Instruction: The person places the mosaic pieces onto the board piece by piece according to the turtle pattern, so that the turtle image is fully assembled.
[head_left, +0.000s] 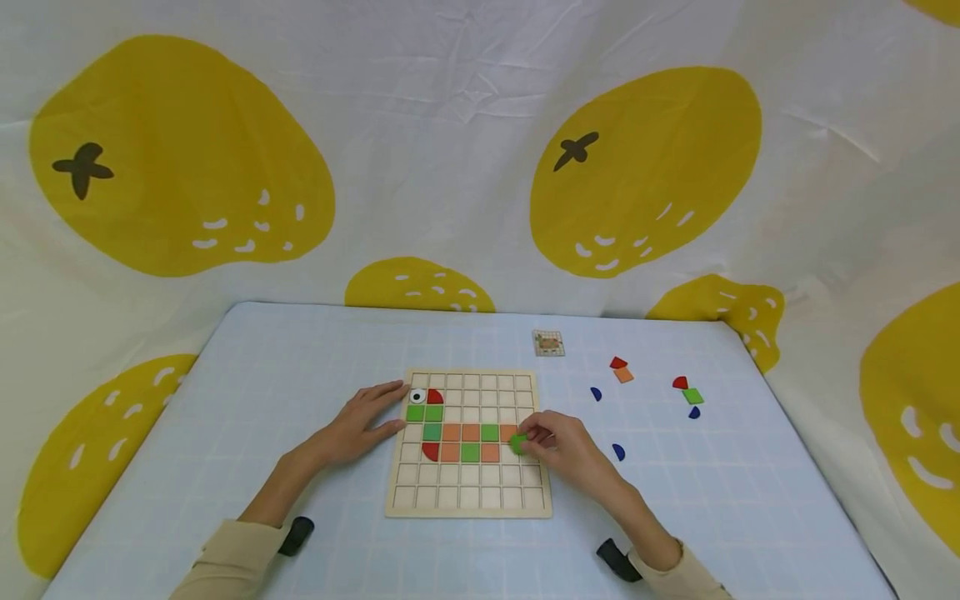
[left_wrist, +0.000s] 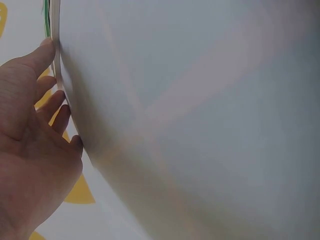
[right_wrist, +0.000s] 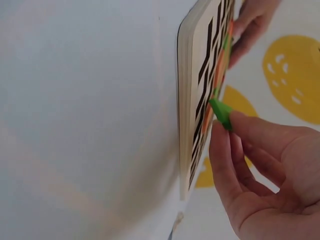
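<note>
My right hand point(head_left: 558, 446) pinches a green square tile point(head_left: 517, 444) between thumb and fingers, over the right part of a wooden grid board point(head_left: 468, 501). In the right wrist view the green tile point(right_wrist: 221, 113) is tilted, one corner close to the board's face. My left hand point(head_left: 358, 427) rests at the board's left edge, thumb and fingertips touching it. On the grid, an eye tile point(head_left: 417, 397), a red quarter-round tile point(head_left: 434, 397) and green tiles point(head_left: 424, 412) lie at upper left. Two rows of orange and green tiles point(head_left: 470, 432) run rightward, with another red piece point(head_left: 431, 451) below left.
Right of the board lie loose dark blue half-rounds point(head_left: 618, 452), red pieces point(head_left: 679, 382), an orange tile point(head_left: 623, 375) and a green tile point(head_left: 693, 396). A small picture card point(head_left: 549, 342) lies behind the board. A lemon-print cloth point(head_left: 450, 167) hangs behind the table.
</note>
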